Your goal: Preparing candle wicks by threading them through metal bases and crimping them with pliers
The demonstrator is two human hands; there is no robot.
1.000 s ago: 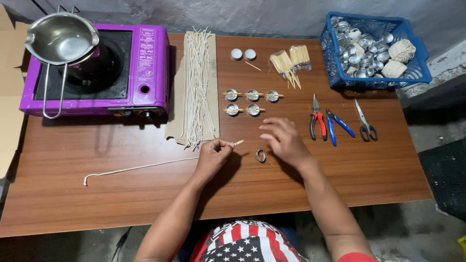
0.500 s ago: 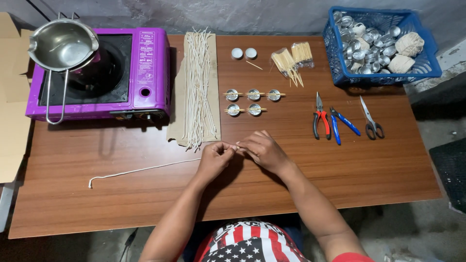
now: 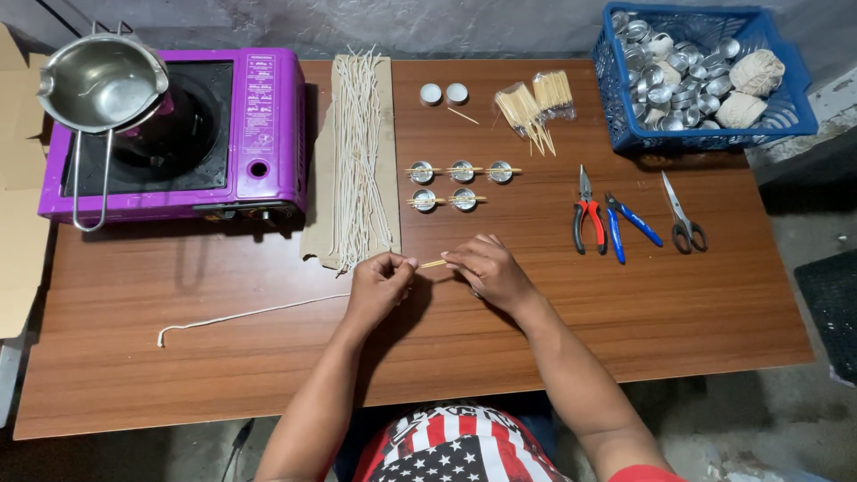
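Wooden counter in front: left hand and right hand each pinch one thin stick, a white string trailing left. Squeezed hard, it could snap beside filled tins.

Both hands, left hand and right hand, pinch a thin wooden stick over the brown wooden tabletop, near white wicks.

At the counter's far left corner stands my stove, a pan on it. The basket fills the far right corner, pliers and scissors before it. Wicks lie beside the stove.
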